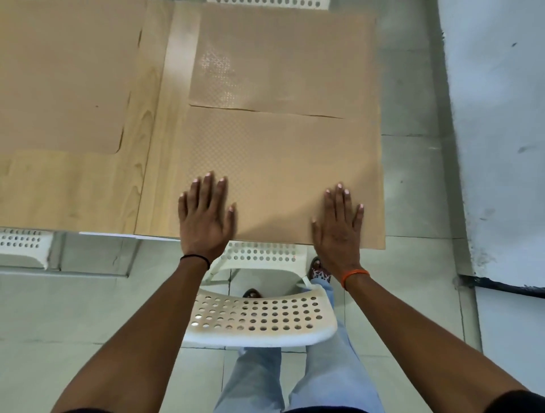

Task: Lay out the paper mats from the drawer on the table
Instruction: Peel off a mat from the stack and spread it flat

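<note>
Three brown paper mats lie on a light wooden table (82,191). The nearest mat (280,159) sits at the table's front right corner, its near edge at the table's edge. My left hand (206,215) presses flat on its near left part, fingers straight and spread. My right hand (339,224) presses flat on its near right part the same way. A second mat (283,65) lies just beyond it, slightly overlapping. A third mat (65,79) covers the table's left side. No drawer is in view.
A white perforated chair (259,321) stands between me and the table, its seat tucked under the front edge. Another white chair (23,244) is at the left, a third at the far side (265,3). Grey tiled floor (413,177) and a white wall (501,118) are on the right.
</note>
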